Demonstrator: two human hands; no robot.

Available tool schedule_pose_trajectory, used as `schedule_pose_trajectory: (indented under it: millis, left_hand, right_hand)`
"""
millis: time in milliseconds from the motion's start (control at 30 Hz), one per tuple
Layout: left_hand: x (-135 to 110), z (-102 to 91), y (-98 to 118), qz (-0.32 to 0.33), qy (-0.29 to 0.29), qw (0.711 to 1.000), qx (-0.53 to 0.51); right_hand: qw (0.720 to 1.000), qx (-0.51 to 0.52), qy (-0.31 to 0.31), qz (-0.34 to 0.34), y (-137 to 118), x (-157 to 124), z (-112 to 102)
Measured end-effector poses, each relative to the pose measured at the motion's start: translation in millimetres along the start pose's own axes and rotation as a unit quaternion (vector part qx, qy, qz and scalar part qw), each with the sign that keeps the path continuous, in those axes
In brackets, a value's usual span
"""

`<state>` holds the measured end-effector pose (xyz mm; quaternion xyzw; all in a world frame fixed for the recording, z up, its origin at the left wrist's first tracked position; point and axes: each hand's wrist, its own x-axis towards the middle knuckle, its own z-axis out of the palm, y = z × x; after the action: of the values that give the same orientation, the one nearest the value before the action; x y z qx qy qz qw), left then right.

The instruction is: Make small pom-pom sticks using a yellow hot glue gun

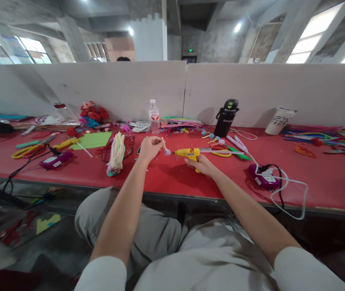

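My right hand [202, 165] grips a yellow hot glue gun [188, 153], with a long clear glue stick [221, 151] sticking out of its back. The gun's nozzle points left, at or very near a small pale purple pom-pom-like piece [167, 152]. This piece sits at the lower end of a short cream stem, which my left hand [152, 148] pinches between its fingertips. Left of that hand lies a bundle of pastel pipe cleaners [117, 155]. Behind the glue gun are several small finished-looking pieces with blue and pink balls [211, 137].
A water bottle [154, 117], a black flask [227, 118] and a white cup [280, 121] stand along the partition [124, 89]. Purple power strips [265, 178] with cords lie on the red table [160, 180]. Another yellow glue gun [65, 143] rests at left, near green paper [95, 140].
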<state>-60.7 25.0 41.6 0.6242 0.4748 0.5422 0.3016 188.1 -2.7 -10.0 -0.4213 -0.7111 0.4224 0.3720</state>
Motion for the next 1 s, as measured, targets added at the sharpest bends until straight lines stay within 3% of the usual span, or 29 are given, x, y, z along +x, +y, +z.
schedule_pose_trajectory:
  millis: [167,333,400,533,633,733,800,867,933,1000]
  left_hand:
    - [3,-15.7,7,0.005,0.021,1.000,-0.017]
    - [5,-28.6,12,0.009,0.037,0.999,-0.011]
    - [5,-32.4,13,0.004,0.025,1.000,0.010]
    - [3,-37.6,13,0.009,-0.010,0.998,0.064]
    - [1,-39.0,16,0.023,-0.008,0.997,0.077]
    - [0,-38.5,20,0.023,0.002,0.996,0.081]
    - [-1,-37.6,22,0.019,0.010,0.996,0.085]
    - [-1,-37.2,23,0.019,0.016,0.996,0.088]
    - [0,-37.9,21,0.024,0.020,0.996,0.089]
    - [2,-39.9,18,0.026,0.024,0.995,0.088]
  right_hand:
    - [0.998,-0.043,0.044,-0.018,7,3,-12]
    - [0.975,-0.194,0.091,0.066,8,0,-34]
    - [0.962,-0.237,0.107,0.081,8,-2,-40]
    - [0.958,-0.247,0.137,0.047,14,-13,-46]
    - [0.948,-0.240,0.201,0.047,17,-31,-45]
    - [0.918,-0.277,0.281,0.022,6,-57,-35]
    - [0.927,-0.281,0.247,-0.023,-10,-70,-21]
    - [0.959,-0.251,0.111,-0.068,-29,-74,-1]
    - [0.969,-0.228,-0.010,-0.098,-45,-64,24]
    - [0.965,-0.223,-0.056,-0.123,-56,-43,50]
